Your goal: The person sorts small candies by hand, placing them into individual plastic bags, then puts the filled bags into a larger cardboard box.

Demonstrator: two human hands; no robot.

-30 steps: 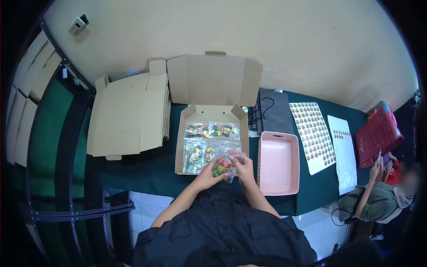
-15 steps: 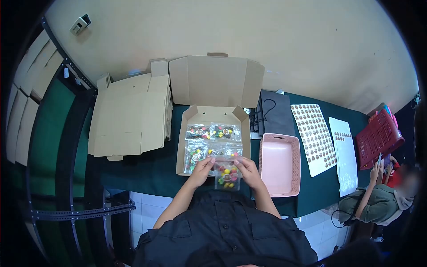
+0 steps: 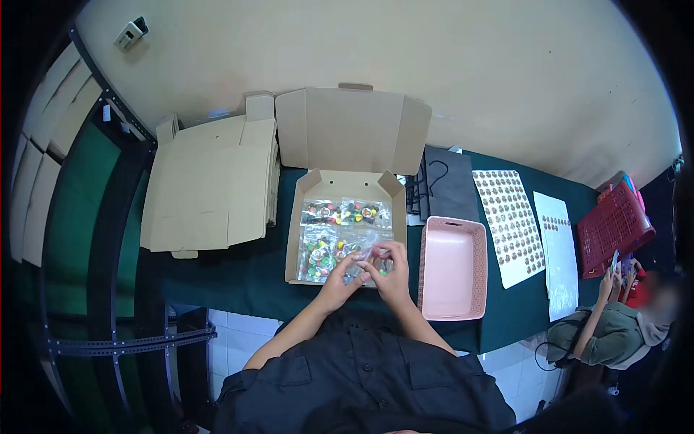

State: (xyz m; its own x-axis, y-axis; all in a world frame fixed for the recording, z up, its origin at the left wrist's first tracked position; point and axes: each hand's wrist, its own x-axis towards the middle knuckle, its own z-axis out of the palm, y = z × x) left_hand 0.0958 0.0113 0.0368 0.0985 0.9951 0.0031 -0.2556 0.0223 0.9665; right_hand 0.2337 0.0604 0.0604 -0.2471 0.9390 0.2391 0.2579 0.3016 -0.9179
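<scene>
An open cardboard box (image 3: 293, 249) stands in front of me with its lid raised. Clear bags of colourful candies (image 3: 318, 254) lie inside it in two rows. Over the box's front right part, both hands hold a clear plastic candy bag (image 3: 367, 251), tilted and mostly covered by the fingers. My left hand (image 3: 338, 286) is closed on its left side. My right hand (image 3: 391, 275) pinches it from the right, fingertips near the left hand's. How much of the bag's contents shows is hard to tell.
Flattened cardboard boxes (image 3: 206, 184) are stacked on the left. To the right are a pink basket (image 3: 425, 289), dark paper bags (image 3: 452, 184), a sticker sheet (image 3: 510, 228), a second sheet (image 3: 560, 260) and a dark red basket (image 3: 614, 228). Another person (image 3: 607, 333) sits at far right.
Both hands have moved up a little over the box and closer together. The candy bag, hanging upright with its candies showing before, is now tilted and largely hidden by the hands.
</scene>
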